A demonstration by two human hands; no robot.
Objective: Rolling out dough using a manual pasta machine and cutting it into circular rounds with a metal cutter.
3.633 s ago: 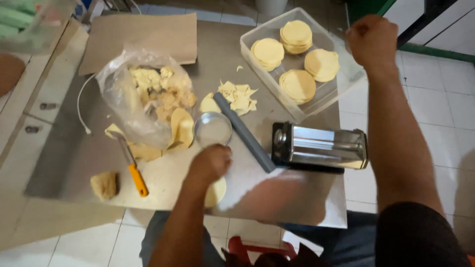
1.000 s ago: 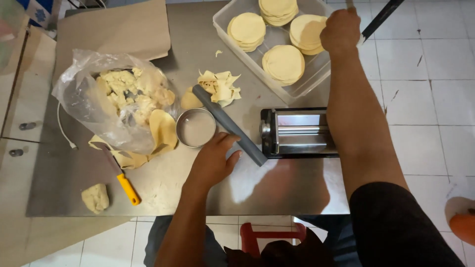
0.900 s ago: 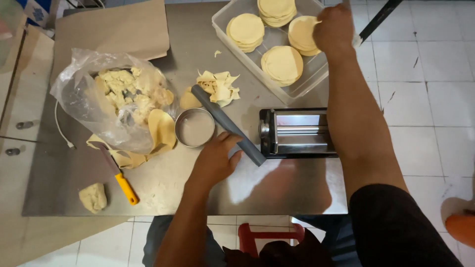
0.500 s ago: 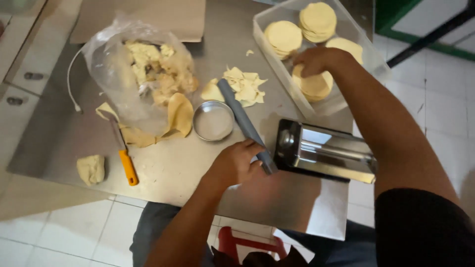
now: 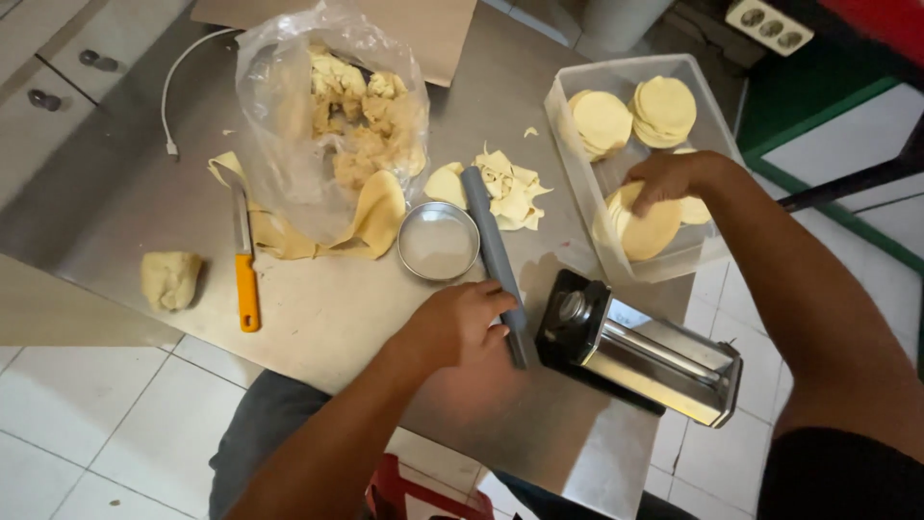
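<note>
Fingers [image 5: 486, 310] of left hand [image 5: 452, 325] grip grey rod [image 5: 492, 252], pointing away.

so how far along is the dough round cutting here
Done: several stacks of cut rounds sit in the clear tub. In hand: the right hand rests on a stack of rounds in the tub, and the left hand grips the grey rolling pin. Left: a dough lump, a bag of dough scraps and trimmings lie unworked on the table.
</note>
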